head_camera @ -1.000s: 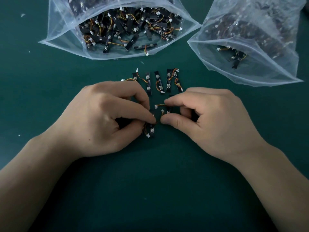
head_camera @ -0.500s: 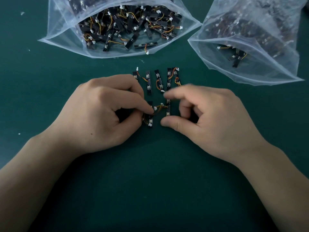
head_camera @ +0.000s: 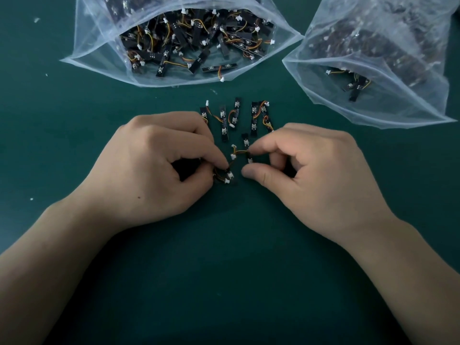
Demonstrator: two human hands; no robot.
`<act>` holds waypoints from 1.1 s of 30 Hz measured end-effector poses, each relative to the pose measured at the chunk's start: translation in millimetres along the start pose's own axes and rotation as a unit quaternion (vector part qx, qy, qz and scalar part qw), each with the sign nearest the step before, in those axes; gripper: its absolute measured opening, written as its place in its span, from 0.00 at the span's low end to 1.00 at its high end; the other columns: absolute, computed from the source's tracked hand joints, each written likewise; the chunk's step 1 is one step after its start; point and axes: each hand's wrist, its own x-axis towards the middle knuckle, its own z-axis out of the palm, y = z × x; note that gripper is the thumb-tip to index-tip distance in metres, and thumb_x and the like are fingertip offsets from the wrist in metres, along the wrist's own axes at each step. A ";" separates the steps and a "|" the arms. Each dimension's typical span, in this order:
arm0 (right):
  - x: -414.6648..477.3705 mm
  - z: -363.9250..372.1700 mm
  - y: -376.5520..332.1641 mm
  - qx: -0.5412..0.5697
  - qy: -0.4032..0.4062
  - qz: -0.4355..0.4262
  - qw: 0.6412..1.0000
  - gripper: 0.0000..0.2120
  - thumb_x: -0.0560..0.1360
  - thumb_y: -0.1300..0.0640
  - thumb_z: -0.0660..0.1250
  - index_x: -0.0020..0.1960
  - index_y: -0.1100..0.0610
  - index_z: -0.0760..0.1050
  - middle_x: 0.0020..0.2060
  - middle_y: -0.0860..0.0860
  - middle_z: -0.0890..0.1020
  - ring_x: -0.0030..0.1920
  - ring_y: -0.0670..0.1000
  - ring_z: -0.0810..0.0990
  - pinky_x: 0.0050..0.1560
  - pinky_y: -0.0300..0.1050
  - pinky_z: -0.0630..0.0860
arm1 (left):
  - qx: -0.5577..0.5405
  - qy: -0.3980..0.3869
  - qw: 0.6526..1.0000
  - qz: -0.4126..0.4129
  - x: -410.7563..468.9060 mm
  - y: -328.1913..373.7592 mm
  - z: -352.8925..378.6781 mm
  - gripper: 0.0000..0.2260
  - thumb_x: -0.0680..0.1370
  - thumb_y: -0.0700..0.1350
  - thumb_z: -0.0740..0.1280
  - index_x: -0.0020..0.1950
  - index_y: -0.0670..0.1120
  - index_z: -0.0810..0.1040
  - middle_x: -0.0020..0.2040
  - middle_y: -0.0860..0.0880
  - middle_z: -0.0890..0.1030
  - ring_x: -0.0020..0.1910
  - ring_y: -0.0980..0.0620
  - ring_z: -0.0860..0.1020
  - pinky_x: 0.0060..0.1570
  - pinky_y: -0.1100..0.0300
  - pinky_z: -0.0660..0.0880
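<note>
Green mat (head_camera: 74, 150), with a row of boards (head_camera: 224, 123) laid out below 2 plastic bags (head_camera: 94, 53). Left hand (head_camera: 159, 165) pinches a wired board (head_camera: 227, 176). Right hand (head_camera: 311, 175) nips a second board (head_camera: 246, 145) just under the row. Lining-up step, I'd guess. Next it needs setting straight alongside the others.

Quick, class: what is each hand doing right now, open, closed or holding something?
Left hand: pinches a small wired board.
Right hand: forefinger touches a second board; whether it grips cannot be told.
</note>
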 end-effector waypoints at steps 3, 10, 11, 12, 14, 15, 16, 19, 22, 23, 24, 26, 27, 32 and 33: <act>0.3 -0.6 0.1 -0.004 0.002 0.004 1.000 0.09 0.75 0.41 0.76 0.49 0.46 0.85 0.36 0.42 0.76 0.35 0.45 0.74 0.36 0.48 0.75 | 0.000 -0.003 1.000 -0.002 -0.1 0.1 0.6 0.11 0.75 0.40 0.70 0.46 0.53 0.89 0.45 0.55 0.82 0.41 0.49 0.82 0.38 0.49 0.77; -1.4 -2.8 -3.7 -0.008 -0.018 -0.014 1.000 0.07 0.75 0.44 0.76 0.43 0.46 0.84 0.37 0.40 0.77 0.37 0.43 0.76 0.35 0.46 0.74 | 0.004 -0.005 1.000 0.004 0.2 -0.1 -0.2 0.10 0.75 0.39 0.70 0.46 0.52 0.89 0.45 0.55 0.82 0.41 0.48 0.81 0.38 0.49 0.77; -1.6 -2.9 -3.8 -0.009 -0.016 -0.014 1.000 0.07 0.75 0.44 0.76 0.43 0.46 0.83 0.36 0.40 0.77 0.36 0.42 0.75 0.35 0.45 0.73 | 0.005 -0.005 1.000 0.005 0.2 -0.1 -0.3 0.10 0.75 0.39 0.70 0.45 0.52 0.89 0.45 0.55 0.82 0.40 0.49 0.81 0.38 0.49 0.77; -1.8 -3.2 -3.5 -0.010 -0.014 -0.013 1.000 0.07 0.75 0.44 0.76 0.45 0.46 0.83 0.36 0.41 0.76 0.35 0.43 0.74 0.35 0.45 0.72 | 0.004 -0.006 1.000 0.005 0.3 -0.2 -0.3 0.10 0.75 0.39 0.70 0.45 0.52 0.89 0.45 0.55 0.82 0.40 0.49 0.81 0.37 0.49 0.77; -2.2 -3.1 -3.1 -0.016 -0.012 -0.008 1.000 0.09 0.75 0.42 0.75 0.51 0.45 0.83 0.36 0.42 0.76 0.34 0.43 0.73 0.35 0.44 0.71 | 0.003 -0.006 1.000 0.006 0.3 -0.2 0.0 0.10 0.75 0.39 0.70 0.45 0.52 0.89 0.45 0.55 0.82 0.40 0.50 0.81 0.37 0.50 0.77; -2.3 -2.6 -3.1 -0.020 -0.012 -0.006 1.000 0.11 0.75 0.42 0.74 0.54 0.45 0.84 0.36 0.42 0.76 0.33 0.43 0.72 0.36 0.44 0.71 | 0.002 -0.006 1.000 0.007 0.4 -0.2 0.1 0.10 0.75 0.39 0.70 0.45 0.52 0.89 0.45 0.55 0.82 0.41 0.49 0.81 0.37 0.50 0.76; -2.4 -2.2 -3.0 -0.024 -0.012 -0.007 1.000 0.13 0.75 0.42 0.73 0.56 0.45 0.84 0.36 0.42 0.76 0.33 0.44 0.72 0.36 0.44 0.72 | 0.001 -0.007 1.000 0.008 0.4 -0.4 0.0 0.10 0.75 0.39 0.70 0.45 0.52 0.89 0.46 0.55 0.82 0.41 0.49 0.82 0.38 0.50 0.76; -2.6 -2.4 -3.0 -0.026 -0.018 -0.011 0.999 0.12 0.76 0.43 0.73 0.57 0.45 0.85 0.37 0.42 0.76 0.33 0.45 0.72 0.37 0.46 0.74 | -0.008 -0.015 1.000 0.012 1.0 -1.6 -1.4 0.11 0.74 0.37 0.70 0.45 0.51 0.89 0.46 0.54 0.82 0.42 0.47 0.82 0.38 0.49 0.76; -2.7 -3.5 -2.9 -0.028 -0.023 -0.013 0.999 0.10 0.76 0.44 0.73 0.56 0.44 0.85 0.37 0.43 0.76 0.34 0.47 0.73 0.36 0.47 0.74 | -0.009 -0.006 0.999 0.030 2.2 0.2 -1.9 0.13 0.72 0.33 0.68 0.46 0.48 0.89 0.46 0.51 0.82 0.42 0.49 0.81 0.40 0.52 0.76; -2.8 -3.6 -2.9 -0.028 -0.024 -0.013 0.999 0.10 0.76 0.44 0.73 0.55 0.44 0.85 0.37 0.43 0.76 0.34 0.47 0.74 0.36 0.47 0.74 | -0.007 0.006 0.999 0.034 2.9 1.3 -2.5 0.13 0.72 0.32 0.68 0.47 0.46 0.88 0.46 0.50 0.82 0.42 0.50 0.81 0.41 0.54 0.75; -2.9 -3.6 -3.0 -0.028 -0.024 -0.013 0.999 0.09 0.76 0.44 0.73 0.55 0.44 0.85 0.37 0.43 0.76 0.34 0.47 0.74 0.36 0.47 0.74 | -0.003 0.023 0.999 0.031 3.7 2.3 -3.6 0.13 0.71 0.31 0.68 0.47 0.45 0.87 0.46 0.49 0.81 0.42 0.51 0.80 0.42 0.55 0.75; -2.9 -3.6 -3.0 -0.027 -0.025 -0.013 0.999 0.09 0.76 0.44 0.73 0.56 0.43 0.85 0.37 0.42 0.76 0.35 0.46 0.74 0.37 0.46 0.74 | 0.008 0.061 0.998 0.010 4.4 4.6 -6.0 0.11 0.71 0.33 0.68 0.48 0.43 0.86 0.43 0.49 0.80 0.39 0.50 0.77 0.40 0.56 0.72; -2.9 -3.6 -3.1 -0.027 -0.025 -0.013 0.999 0.09 0.76 0.44 0.73 0.56 0.43 0.84 0.37 0.42 0.76 0.35 0.46 0.74 0.37 0.46 0.74 | 0.015 0.077 0.997 -0.004 4.0 6.6 -6.7 0.09 0.71 0.34 0.68 0.47 0.43 0.85 0.40 0.49 0.80 0.37 0.50 0.76 0.38 0.56 0.72; -3.1 -3.3 -4.9 -0.029 -0.022 -0.001 0.999 0.13 0.75 0.41 0.71 0.57 0.43 0.82 0.36 0.42 0.76 0.35 0.44 0.74 0.37 0.45 0.73 | 0.069 0.095 0.990 -0.080 -1.2 13.0 -5.7 0.09 0.73 0.46 0.71 0.33 0.48 0.78 0.25 0.53 0.74 0.26 0.51 0.74 0.30 0.57 0.71; -3.0 -3.4 -5.2 -0.029 -0.021 0.000 0.999 0.13 0.75 0.40 0.71 0.57 0.43 0.82 0.36 0.42 0.76 0.35 0.44 0.74 0.37 0.45 0.73 | 0.077 0.081 0.990 -0.091 -1.6 13.8 -5.8 0.10 0.72 0.49 0.72 0.32 0.49 0.77 0.24 0.53 0.72 0.26 0.52 0.74 0.31 0.57 0.72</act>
